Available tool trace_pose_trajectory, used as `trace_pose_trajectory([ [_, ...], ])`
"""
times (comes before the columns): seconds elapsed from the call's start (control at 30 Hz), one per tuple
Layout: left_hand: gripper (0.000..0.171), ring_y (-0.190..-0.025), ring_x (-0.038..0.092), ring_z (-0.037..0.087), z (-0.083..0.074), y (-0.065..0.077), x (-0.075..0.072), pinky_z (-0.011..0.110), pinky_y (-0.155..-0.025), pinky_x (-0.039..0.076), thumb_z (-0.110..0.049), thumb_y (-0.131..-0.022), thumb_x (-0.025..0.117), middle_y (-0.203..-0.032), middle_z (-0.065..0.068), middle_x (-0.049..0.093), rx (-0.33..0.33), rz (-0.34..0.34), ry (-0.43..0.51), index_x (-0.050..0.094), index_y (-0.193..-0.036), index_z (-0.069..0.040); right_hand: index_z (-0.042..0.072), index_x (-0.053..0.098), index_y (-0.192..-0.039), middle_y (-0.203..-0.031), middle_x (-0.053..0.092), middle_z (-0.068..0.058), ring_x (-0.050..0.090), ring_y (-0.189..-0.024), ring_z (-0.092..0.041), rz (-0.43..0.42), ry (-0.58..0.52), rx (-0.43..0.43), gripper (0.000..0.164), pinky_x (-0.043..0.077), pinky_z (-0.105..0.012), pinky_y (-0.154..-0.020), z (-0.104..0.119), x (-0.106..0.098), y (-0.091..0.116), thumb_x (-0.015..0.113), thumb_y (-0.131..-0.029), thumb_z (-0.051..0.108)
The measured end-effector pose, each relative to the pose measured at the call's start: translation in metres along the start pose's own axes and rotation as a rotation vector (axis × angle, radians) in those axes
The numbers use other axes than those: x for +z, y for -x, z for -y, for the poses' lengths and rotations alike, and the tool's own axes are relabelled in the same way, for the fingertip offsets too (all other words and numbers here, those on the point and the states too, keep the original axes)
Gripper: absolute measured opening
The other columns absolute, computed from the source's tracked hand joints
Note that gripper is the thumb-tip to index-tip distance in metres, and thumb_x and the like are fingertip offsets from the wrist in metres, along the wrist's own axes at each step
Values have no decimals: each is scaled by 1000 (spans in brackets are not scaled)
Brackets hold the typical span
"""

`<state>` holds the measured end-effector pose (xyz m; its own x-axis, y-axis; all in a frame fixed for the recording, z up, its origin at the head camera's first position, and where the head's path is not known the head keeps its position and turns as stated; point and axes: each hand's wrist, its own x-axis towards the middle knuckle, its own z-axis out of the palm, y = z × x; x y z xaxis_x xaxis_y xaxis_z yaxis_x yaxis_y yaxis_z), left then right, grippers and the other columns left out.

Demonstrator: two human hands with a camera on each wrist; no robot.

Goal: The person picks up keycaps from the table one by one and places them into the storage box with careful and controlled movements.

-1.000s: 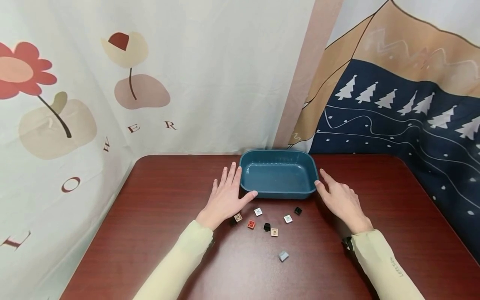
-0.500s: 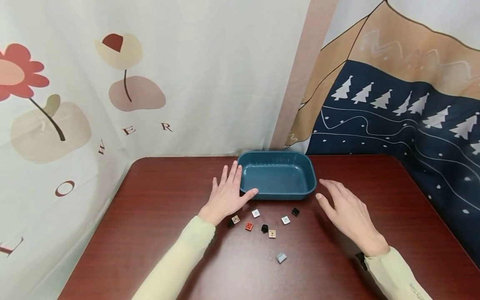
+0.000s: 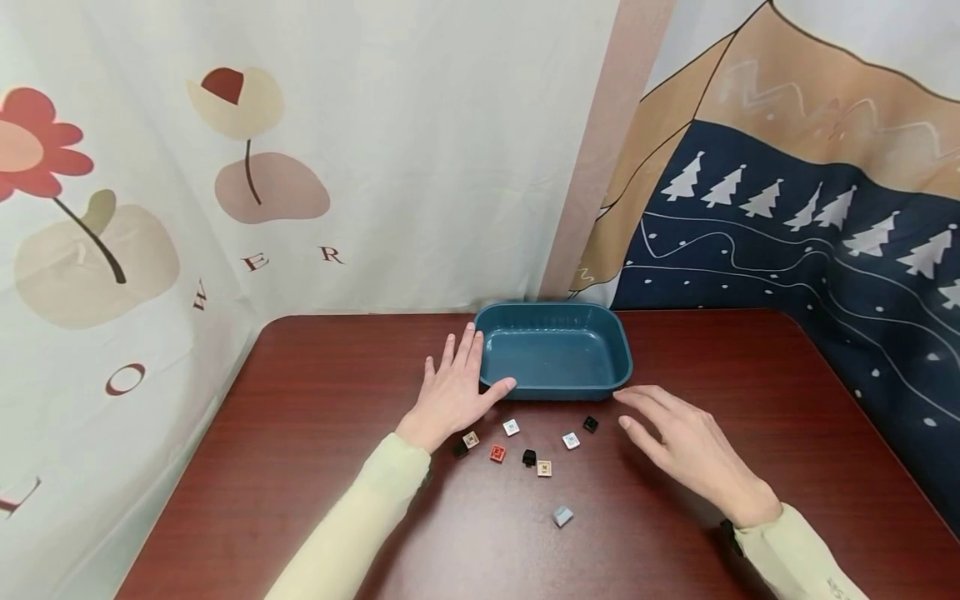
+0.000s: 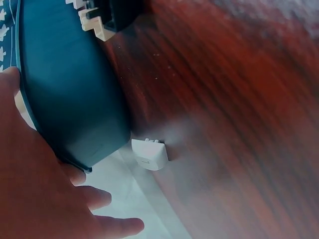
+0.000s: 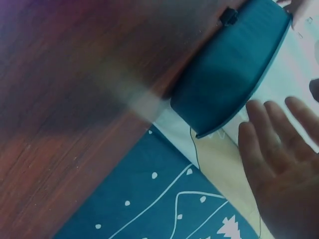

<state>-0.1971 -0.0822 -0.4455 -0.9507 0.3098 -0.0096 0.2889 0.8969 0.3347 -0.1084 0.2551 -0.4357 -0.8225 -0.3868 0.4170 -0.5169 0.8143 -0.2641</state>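
A blue plastic tub (image 3: 553,393) stands at the back of the table. My left hand (image 3: 452,392) rests against its left side, fingers spread straight and thumb over the front rim. My right hand (image 3: 690,442) hovers just off the tub's front right corner, fingers loosely extended, holding nothing. In front of the tub lie several keycaps: two white keycaps, one here (image 3: 512,427), a red keycap (image 3: 498,453), beige keycaps (image 3: 544,468), black keycaps (image 3: 591,424) and a grey keycap (image 3: 562,517). The left wrist view shows a pale keycap (image 4: 150,154) beside the tub's wall.
The dark red-brown table (image 3: 315,467) has rounded back corners. A pale printed curtain (image 3: 420,167) hangs right behind it, with a navy tree-patterned part (image 3: 750,242) at the right.
My right hand has drawn back from the tub's right rim towards me, then swung left to its front corner. The left hand keeps its place; the head view shifts slightly.
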Motion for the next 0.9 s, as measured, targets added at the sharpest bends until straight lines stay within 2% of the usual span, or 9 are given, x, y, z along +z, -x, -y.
trace_pose_trajectory([
  [0.17, 103, -159, 5, 38, 0, 1, 0, 70, -119, 15, -78, -97, 42, -174, 4, -2, -3, 4, 12, 9, -167, -11, 16, 72, -130, -127, 68, 1, 70, -107, -18, 108, 10, -102, 38, 59, -43, -85, 3, 8, -4, 77, -94, 26],
  [0.3, 103, -159, 4, 37, 0, 2, 0, 70, -119, 15, -79, -96, 39, -174, 3, -4, -5, 18, 9, 8, -167, -11, 16, 71, -133, -130, 67, 1, 68, -112, -16, 210, 9, -150, 39, 58, -41, -88, 5, 14, -7, 76, -96, 26],
  [0.4, 103, -159, 4, 37, -1, 3, 0, 70, -119, 15, -80, -96, 38, -174, 2, -4, -7, 22, 16, 7, -167, -12, 16, 71, -134, -131, 67, 1, 67, -114, -17, 256, 29, -175, 40, 58, -42, -89, 7, 18, -9, 76, -96, 26],
  [0.63, 103, -159, 5, 37, 0, 3, 0, 69, -119, 15, -79, -96, 40, -174, 2, -4, -8, 19, 24, 7, -167, -12, 16, 70, -135, -135, 66, -6, 65, -118, -25, 323, 66, -181, 41, 56, -50, -88, 14, 24, -15, 77, -95, 21],
  [0.9, 105, -158, 9, 38, 0, 2, 0, 68, -119, 18, -80, -96, 39, -174, 4, -2, -3, 13, 24, 8, -167, -10, 10, 73, -130, -127, 67, -9, 67, -109, -24, 310, 114, -190, 41, 58, -44, -86, 19, 31, -20, 81, -90, 13],
])
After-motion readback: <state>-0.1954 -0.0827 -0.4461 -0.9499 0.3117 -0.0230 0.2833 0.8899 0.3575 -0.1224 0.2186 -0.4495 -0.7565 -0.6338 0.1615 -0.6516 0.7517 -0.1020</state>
